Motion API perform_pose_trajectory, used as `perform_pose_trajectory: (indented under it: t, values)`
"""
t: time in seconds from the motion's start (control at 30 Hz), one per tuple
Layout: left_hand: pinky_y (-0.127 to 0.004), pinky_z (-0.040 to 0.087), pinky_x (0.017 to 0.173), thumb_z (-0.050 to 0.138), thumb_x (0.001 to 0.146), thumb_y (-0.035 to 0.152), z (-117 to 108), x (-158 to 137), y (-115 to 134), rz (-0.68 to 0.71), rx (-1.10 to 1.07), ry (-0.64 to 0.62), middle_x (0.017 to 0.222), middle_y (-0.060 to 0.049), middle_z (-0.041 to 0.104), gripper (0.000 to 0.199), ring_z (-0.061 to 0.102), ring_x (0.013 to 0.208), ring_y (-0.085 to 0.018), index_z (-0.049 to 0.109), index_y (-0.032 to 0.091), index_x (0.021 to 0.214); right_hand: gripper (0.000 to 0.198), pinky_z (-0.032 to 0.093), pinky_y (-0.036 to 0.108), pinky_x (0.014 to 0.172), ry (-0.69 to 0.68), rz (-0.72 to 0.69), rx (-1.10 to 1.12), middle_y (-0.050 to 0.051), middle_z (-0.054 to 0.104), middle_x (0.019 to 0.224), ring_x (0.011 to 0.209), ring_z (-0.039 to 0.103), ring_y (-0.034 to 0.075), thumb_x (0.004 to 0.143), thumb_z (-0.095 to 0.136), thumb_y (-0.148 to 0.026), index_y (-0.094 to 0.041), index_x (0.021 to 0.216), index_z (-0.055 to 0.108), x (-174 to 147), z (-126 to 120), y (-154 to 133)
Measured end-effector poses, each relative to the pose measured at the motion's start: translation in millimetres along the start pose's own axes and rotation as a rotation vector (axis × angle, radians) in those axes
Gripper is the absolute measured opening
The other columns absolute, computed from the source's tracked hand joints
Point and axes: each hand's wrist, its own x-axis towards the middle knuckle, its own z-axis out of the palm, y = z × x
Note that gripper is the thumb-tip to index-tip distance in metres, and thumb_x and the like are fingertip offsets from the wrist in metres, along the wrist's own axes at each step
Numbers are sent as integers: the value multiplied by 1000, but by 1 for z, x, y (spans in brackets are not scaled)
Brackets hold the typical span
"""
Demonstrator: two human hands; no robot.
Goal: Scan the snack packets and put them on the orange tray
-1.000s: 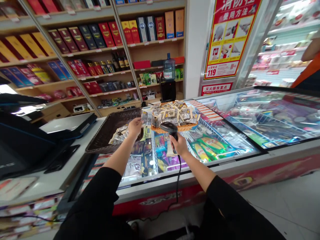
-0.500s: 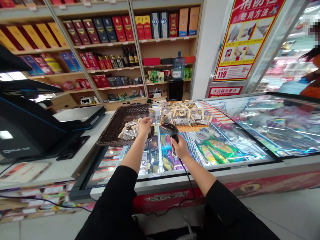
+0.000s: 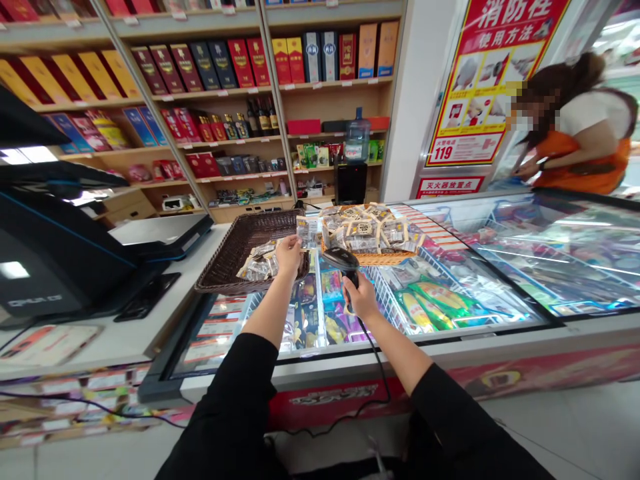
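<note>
My left hand (image 3: 289, 256) is closed on the edge of a small clear snack packet (image 3: 307, 231), held up over the right side of a dark wicker basket (image 3: 220, 257). Below and left of that hand, several similar packets (image 3: 256, 264) lie in this basket. My right hand (image 3: 362, 297) grips the handle of a black handheld barcode scanner (image 3: 341, 259), its head angled up and left toward the held packet, apart from it. The scanner's cord (image 3: 380, 363) hangs down over the freezer front. Just beyond the scanner, a light wicker basket (image 3: 385, 257) is heaped with packets (image 3: 364, 230).
Both baskets stand on a glass-topped chest freezer (image 3: 500, 293) with frozen goods inside. At left, a counter (image 3: 150, 320) bears a dark checkout machine (image 3: 55, 253) and a scale (image 3: 155, 233). Stocked shelves (image 3: 210, 97) line the back. A person in an orange vest (image 3: 585, 163) leans over the far right.
The person in the orange vest has come further into view at the right, bending forward. My two hands, the packet and the scanner have hardly moved.
</note>
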Motion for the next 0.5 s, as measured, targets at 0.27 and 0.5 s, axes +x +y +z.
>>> perform_pose_trajectory:
  t: [0.27, 0.5]
  values:
    - [-37, 38, 102, 56, 71, 8, -18, -10, 12, 105, 351, 420, 122, -13, 53, 51, 52, 117, -25, 58, 19, 121, 36, 37, 23, 33, 213, 87, 245, -7, 51, 50, 33, 46, 11, 81, 56, -58, -23, 76, 46, 5, -9, 12]
    - [-30, 46, 91, 47, 80, 14, 28, -14, 42, 365, 648, -255, 103, -7, 68, 31, 63, 99, -21, 67, 20, 104, 35, 37, 25, 33, 366, 101, 280, -8, 50, 48, 32, 46, 12, 81, 55, -57, -24, 75, 44, 10, -11, 12]
